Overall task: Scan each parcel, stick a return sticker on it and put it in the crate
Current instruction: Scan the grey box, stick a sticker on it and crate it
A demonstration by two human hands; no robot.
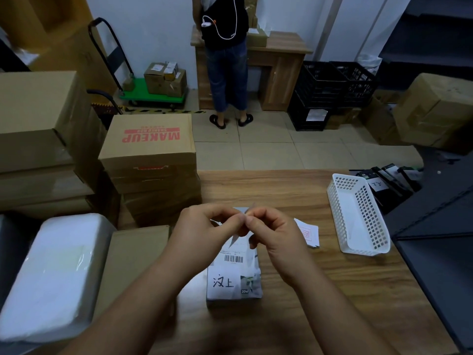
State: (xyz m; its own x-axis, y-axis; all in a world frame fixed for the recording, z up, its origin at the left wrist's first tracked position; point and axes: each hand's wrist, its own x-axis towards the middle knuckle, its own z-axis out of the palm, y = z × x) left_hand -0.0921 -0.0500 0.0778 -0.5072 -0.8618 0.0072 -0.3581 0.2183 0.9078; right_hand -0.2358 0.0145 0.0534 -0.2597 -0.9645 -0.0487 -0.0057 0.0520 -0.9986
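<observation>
Hands: left hand (204, 228) and right hand (275, 238) meet above the tabletop, fingertips of both pinching a small thin white sticker slip (242, 228) between them.
Step in hand: by my reading, the sticker stage; the hands look to be peeling the slip from its backing, though the slip is too small to be sure.
Parcel: flat white plastic-wrapped parcel with a barcode label and black handwritten characters (234, 275) lies on the wooden tabletop (332, 290) directly below the hands, untouched.
Next move calls for: freeing the sticky face cleanly, then lowering it onto a bare patch of the parcel, probably clear of the barcode, and pressing it flat.
Sticker supply: small white paper sheets with a red mark (308, 234) lie just right of the right hand.
Crate: white perforated plastic basket (358, 213) sits well to the right, nothing visible in it.
Room: stacked brown cardboard boxes (148, 162) and a bulky white wrapped bundle (53, 275) left of the hands; beyond, another person (227, 60) stands at a wooden desk, black crates (330, 90) beside it.
</observation>
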